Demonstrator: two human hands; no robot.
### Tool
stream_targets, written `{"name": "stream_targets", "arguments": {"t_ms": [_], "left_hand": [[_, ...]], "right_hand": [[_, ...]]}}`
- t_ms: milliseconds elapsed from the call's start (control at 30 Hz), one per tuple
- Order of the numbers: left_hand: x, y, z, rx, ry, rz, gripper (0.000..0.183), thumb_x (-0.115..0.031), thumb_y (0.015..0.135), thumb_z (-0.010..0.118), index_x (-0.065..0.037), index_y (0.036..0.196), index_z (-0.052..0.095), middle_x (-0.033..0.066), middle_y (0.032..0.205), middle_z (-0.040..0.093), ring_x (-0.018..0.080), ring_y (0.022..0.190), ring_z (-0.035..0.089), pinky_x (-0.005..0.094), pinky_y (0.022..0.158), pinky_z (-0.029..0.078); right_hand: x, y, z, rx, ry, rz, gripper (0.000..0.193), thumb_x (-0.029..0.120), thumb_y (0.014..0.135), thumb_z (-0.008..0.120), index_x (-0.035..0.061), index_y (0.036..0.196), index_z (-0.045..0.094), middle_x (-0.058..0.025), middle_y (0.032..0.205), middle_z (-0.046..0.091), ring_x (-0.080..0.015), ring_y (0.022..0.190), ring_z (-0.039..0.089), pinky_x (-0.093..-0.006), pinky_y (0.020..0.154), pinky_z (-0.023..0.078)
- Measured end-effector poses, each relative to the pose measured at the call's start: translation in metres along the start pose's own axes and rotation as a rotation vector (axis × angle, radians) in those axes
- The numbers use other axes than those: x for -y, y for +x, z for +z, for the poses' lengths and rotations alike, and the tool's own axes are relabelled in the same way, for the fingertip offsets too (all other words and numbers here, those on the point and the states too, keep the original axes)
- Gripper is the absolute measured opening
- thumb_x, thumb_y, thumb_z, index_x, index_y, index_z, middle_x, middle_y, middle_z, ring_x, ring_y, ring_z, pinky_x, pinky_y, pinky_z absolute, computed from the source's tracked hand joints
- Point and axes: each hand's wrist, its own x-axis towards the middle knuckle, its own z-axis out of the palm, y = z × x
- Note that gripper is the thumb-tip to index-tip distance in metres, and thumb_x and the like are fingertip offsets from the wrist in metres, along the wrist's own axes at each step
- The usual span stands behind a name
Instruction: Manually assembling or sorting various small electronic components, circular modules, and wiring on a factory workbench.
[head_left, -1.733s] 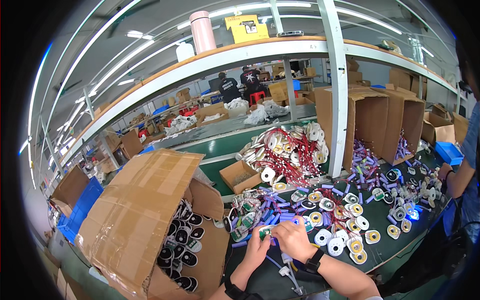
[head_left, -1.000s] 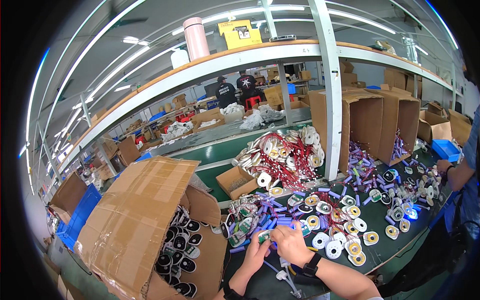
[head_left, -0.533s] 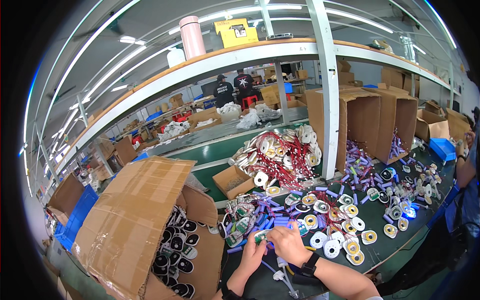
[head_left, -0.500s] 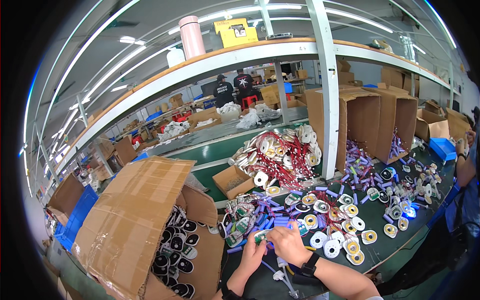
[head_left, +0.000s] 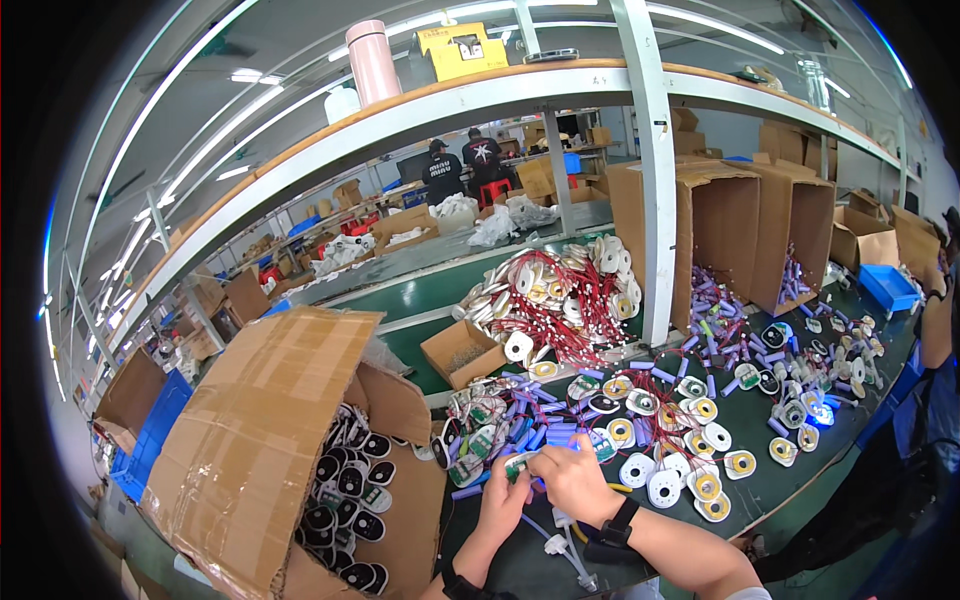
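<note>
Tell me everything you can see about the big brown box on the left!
The big box looks like brown cardboard, with shiny tape across its outside. Its surface looks creased, and its open side faces right, towards the hands. One flap sticks out at the back of the opening. Inside is a jumbled pile of rounded black-and-white parts, some showing green. Neither the left hand nor the right hand touches it. What it stands on is hidden.

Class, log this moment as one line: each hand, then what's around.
left hand: holds green circuit board | right hand: beside it, grip unclear | beyond: purple cylinders | left side: cardboard box with black-faced parts
</note>
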Motion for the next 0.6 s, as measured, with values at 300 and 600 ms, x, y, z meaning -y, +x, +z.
{"name": "stream_targets", "arguments": {"t_ms": [300, 600], "left_hand": [[-0.007, 0.001, 0.001, 0.059, 0.091, -0.012, 0.022, -0.008, 0.091, 0.044, -0.002, 0.112, 0.038, 0.0036, 0.085, 0.052, 0.0068, 0.06, 0.048, 0.0209, 0.052, 0.039], [-0.005, -0.003, 0.001, 0.057, 0.078, -0.035, 0.026, -0.01, 0.093, 0.04, -0.003, 0.117, 0.035, 0.0038, 0.086, 0.048, 0.0076, 0.061, 0.044, 0.0212, 0.054, 0.039]], "right_hand": [[-0.001, 0.002, -0.001, -0.04, 0.04, 0.076, 0.014, 0.001, 0.065, 0.059, 0.01, 0.075, 0.057, -0.0026, 0.07, 0.056, -0.0212, 0.061, 0.056, -0.0399, 0.077, 0.033], [0.005, 0.004, -0.001, -0.079, 0.056, -0.005, 0.014, -0.001, 0.062, 0.059, 0.0079, 0.072, 0.055, -0.0051, 0.068, 0.054, -0.023, 0.058, 0.054, -0.0367, 0.069, 0.033]]}}
